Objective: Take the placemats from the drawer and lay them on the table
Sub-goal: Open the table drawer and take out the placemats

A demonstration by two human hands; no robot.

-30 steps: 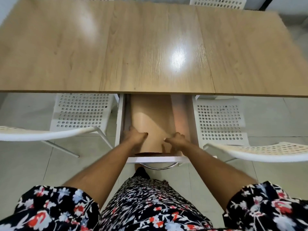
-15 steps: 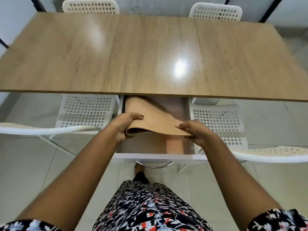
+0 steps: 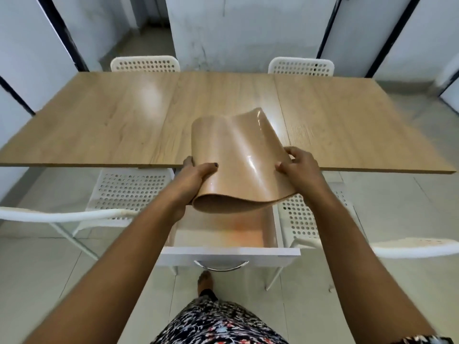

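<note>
A glossy tan placemat (image 3: 236,157), bent and sagging, hangs in the air over the near edge of the wooden table (image 3: 99,125). My left hand (image 3: 196,177) grips its left edge and my right hand (image 3: 300,170) grips its right edge. Below it the white drawer (image 3: 231,252) stands pulled out from under the table, with a metal handle on its front. The drawer floor shows a tan-orange patch; I cannot tell whether that is another mat.
White perforated chairs stand on both near sides of the drawer, left (image 3: 129,192) and right (image 3: 305,219), and two more chairs (image 3: 145,64) at the far edge of the table. White walls with dark frames lie beyond. My foot is under the drawer.
Both hands lifted the placemat out of the drawer and raised it forward over the table edge. The view tilted up, bringing the far chairs and walls into sight.
</note>
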